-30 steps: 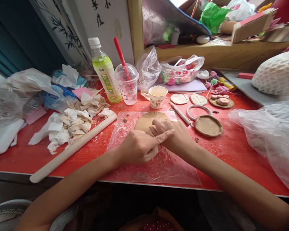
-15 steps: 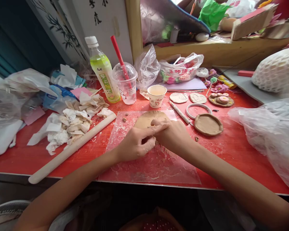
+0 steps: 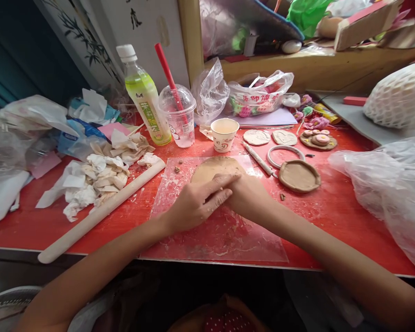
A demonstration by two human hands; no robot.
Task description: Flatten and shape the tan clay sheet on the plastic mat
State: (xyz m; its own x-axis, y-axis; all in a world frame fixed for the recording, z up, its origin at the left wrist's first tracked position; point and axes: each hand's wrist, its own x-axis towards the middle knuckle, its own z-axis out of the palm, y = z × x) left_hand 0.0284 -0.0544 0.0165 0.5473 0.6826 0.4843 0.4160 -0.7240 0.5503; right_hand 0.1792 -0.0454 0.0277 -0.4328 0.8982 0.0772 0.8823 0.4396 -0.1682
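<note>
A flat round slab of tan clay (image 3: pixel 217 165) lies on a clear plastic sheet (image 3: pixel 207 244) smeared with clay. Over its near edge, my left hand (image 3: pixel 197 203) rests with fingers stretched out across my right hand, its fingertips marked with clay. My right hand (image 3: pixel 251 191) is bent down against the slab; its fingers are hidden behind the left one, so what they grip, if anything, does not show. To the right sit a shallow clay dish (image 3: pixel 299 176) with a raised rim, a pale ring (image 3: pixel 285 157) and a slim clay-coated stick (image 3: pixel 259 159).
A rolling pin (image 3: pixel 102 212) lies at the left beside crumpled tissues (image 3: pixel 97 182). Behind the slab stand a paper cup (image 3: pixel 224 136), a plastic cup with red straw (image 3: pixel 180 124) and a drink bottle (image 3: pixel 147 103). Plastic bags (image 3: pixel 387 184) cover the right side.
My left fingers have straightened and slid a little over my right hand, the lower finger now reaching onto it. The whole view has shifted slightly; the clay slab stays put.
</note>
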